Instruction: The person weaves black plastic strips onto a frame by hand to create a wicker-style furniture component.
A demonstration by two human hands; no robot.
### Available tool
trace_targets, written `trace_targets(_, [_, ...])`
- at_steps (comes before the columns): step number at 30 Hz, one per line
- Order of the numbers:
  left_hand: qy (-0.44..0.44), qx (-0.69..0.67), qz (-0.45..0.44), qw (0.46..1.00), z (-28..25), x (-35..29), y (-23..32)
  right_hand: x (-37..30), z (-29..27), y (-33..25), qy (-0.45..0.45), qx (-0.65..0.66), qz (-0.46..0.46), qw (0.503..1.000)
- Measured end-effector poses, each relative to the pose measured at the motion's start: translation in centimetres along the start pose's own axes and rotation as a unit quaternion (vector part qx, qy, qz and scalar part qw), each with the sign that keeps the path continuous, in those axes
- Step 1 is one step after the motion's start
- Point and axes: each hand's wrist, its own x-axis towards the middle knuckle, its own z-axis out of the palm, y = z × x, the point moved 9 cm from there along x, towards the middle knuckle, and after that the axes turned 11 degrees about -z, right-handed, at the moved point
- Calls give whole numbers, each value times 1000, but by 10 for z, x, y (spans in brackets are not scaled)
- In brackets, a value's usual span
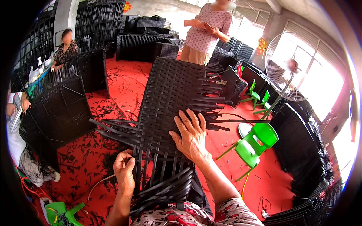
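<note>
A black woven panel (166, 98) of flat plastic strips stretches away in front of me, partly woven at its near end. Loose strips (211, 101) stick out along its right side, and more strips (113, 128) jut from the left. My right hand (190, 137) lies on the weave, fingers spread, near the right edge. Beside the lower left edge, my left hand (124, 169) is closed, thumb against curled fingers; what it pinches, if anything, is hidden. Unwoven lengthwise strips (151, 169) run toward my lap, where a bundle of black strips (166, 190) lies.
A green chair (256, 143) stands to the right, with a large standing fan (288, 67) beyond. Strip scraps litter the red floor (128, 79). Woven panels (56, 116) stand at left, near two people. Another person (207, 34) stands at the panel's far end, holding papers.
</note>
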Motion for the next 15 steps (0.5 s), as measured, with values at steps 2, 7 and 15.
trace_targets(2, [-1,2,3,1000,2,0,2,0,0,1,-1,-1,0,1000])
trace_targets(7, [-2,8,13,1000,3,1,2,1,0,2,-6,-4,1,1000])
trace_targets(15, [-9,-1,11,1000,-1,-1,1,0,-2,-2,-4,-5,4,1000])
